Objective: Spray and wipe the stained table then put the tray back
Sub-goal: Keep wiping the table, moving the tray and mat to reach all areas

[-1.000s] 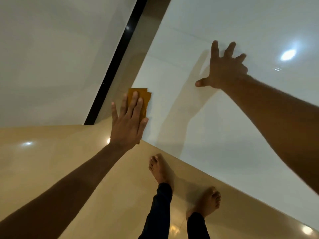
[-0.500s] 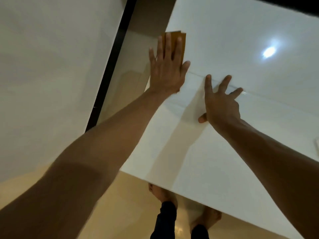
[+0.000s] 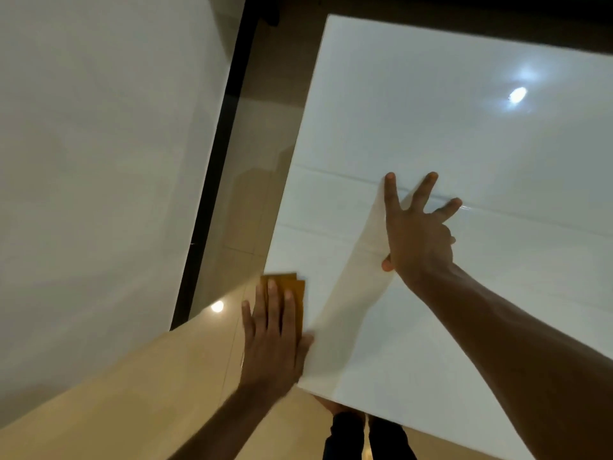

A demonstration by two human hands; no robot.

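Note:
A glossy white table (image 3: 447, 134) fills the right of the head view. My left hand (image 3: 273, 340) lies flat on a folded orange cloth (image 3: 295, 287) at the table's left edge, near its front corner; only the cloth's far end shows past my fingers. My right hand (image 3: 418, 237) rests on the tabletop further in, fingers spread, holding nothing. No spray bottle or tray is in view.
A white wall (image 3: 99, 161) with a dark strip (image 3: 215, 167) along its base stands to the left. A narrow stretch of shiny beige floor (image 3: 132, 393) runs between wall and table. My dark trouser legs (image 3: 365, 439) show below the table's front edge.
My left hand slid the orange cloth forward along the table's left edge, then back toward the front corner. My right hand stayed planted on the tabletop as the view shifted.

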